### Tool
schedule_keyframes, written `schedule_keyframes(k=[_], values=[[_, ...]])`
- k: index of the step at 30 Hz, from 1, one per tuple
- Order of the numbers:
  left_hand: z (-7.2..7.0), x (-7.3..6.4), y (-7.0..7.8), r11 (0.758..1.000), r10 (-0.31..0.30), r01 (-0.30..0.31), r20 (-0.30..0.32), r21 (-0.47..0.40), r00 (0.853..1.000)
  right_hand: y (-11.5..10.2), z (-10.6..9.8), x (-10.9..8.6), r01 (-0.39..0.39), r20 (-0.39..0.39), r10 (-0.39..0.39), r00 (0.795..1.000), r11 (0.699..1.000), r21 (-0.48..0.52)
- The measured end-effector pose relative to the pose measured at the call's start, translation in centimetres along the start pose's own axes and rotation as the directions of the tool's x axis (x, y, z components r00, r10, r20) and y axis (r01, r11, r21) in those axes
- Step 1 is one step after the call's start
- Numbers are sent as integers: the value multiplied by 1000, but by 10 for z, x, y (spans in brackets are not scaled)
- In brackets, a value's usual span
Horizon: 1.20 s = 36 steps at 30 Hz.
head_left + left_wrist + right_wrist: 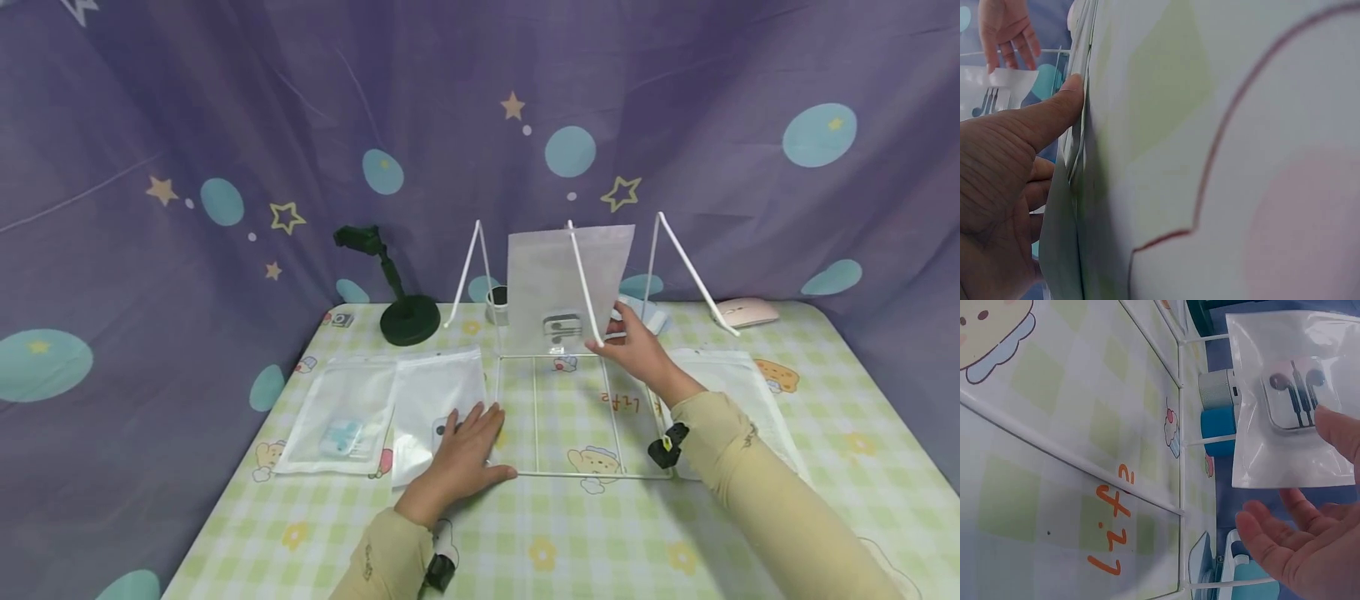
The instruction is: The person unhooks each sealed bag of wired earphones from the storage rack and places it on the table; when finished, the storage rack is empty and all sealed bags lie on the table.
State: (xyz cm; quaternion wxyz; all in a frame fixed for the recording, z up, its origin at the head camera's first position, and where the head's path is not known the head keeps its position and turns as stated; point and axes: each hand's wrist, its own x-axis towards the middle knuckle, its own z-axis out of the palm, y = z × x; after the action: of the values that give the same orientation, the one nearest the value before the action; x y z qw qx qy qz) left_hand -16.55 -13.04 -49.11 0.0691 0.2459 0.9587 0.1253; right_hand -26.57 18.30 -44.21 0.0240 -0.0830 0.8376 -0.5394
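A clear-fronted pouch with wired earphones (551, 267) hangs upright at the middle arm of a white wire rack (585, 476). Beside its lower right corner is my right hand (637, 346). In the right wrist view, the thumb overlaps the earphone pouch (1250, 444) while the other fingers are spread apart; contact is unclear. My left hand (465, 454) rests with extended fingers by the rack's front left corner, partly over another pouch (431, 387). That pouch's contents are partly hidden by the hand.
Left of there lies a pouch with a light blue item (341, 437). Another pouch (738, 383) lies right of the rack, partly behind my right arm. Toward the back stand a dark green stand (408, 321), a white cup-like container (497, 312) and a pink mouse (746, 312). Rack arms jut forward.
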Motion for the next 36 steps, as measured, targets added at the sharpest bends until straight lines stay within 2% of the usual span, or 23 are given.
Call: schedule_keyframes(k=[8,18,24,28,33,36], values=[[1,0,1,1000,0,0,1,2,1000,3,-3,-3,74,8,-73,997,996,-59],[1,-2,2,1000,-6,6,8,-11,1000,1,-11,-12,63,-22,-67,998,989,-134],[1,-2,2,1000,9,-9,-5,-12,1000,-1,-18,-23,5,24,-3,1000,996,-91],[0,-2,1,1000,15,-15,-11,-18,1000,-2,-25,-29,-7,82,12,997,998,-62],[-1,-2,0,1000,12,-12,-16,-22,1000,0,-31,-33,-40,183,28,983,997,66],[0,-2,0,1000,10,-10,-12,-24,1000,1,-31,-37,-54,230,27,973,992,111]])
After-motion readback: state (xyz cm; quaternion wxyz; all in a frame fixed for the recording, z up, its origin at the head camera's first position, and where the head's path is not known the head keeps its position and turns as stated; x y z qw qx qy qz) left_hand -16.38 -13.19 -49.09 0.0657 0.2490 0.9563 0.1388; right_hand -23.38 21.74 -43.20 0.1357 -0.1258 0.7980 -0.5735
